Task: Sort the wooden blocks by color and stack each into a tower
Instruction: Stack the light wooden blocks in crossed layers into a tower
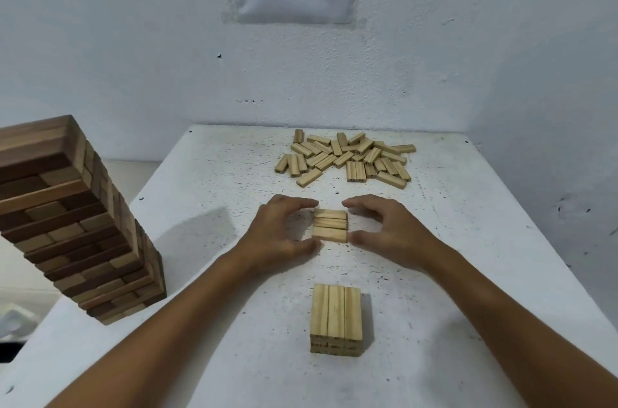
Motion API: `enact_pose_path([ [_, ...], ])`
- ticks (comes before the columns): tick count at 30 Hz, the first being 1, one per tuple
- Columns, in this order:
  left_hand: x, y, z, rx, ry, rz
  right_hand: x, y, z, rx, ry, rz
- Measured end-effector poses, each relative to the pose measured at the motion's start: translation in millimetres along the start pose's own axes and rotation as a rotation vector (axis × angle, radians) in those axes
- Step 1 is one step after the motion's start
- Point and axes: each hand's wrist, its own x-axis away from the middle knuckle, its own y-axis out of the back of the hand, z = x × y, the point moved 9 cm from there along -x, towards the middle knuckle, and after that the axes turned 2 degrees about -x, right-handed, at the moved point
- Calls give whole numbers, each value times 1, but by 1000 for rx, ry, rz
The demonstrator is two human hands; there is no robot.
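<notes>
At the centre of the frame both hands close in on a small row of light blocks (330, 225) lying side by side on the white worktop (207, 173). The left hand (277, 233) has its fingers (301, 203) and thumb curved around the row's left end; the right hand (389, 228) mirrors it on the right end, thumb tip touching the nearest block. Whether the upper fingertips actually press the wood, I cannot tell. Below, near the bottom centre, stands a short light stack (336, 320). A loose heap of light blocks (347, 157) lies in the upper middle. At the left edge rises a tall darker tower (72, 217).
</notes>
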Motion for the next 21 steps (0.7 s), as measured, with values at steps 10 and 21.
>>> enact_pose_path([
  [10, -5, 0, -11, -35, -104, 5, -6, -5, 4, 109, 42, 2],
  [21, -7, -2, -8, -62, -93, 61, -4, -5, 3, 93, 54, -30],
])
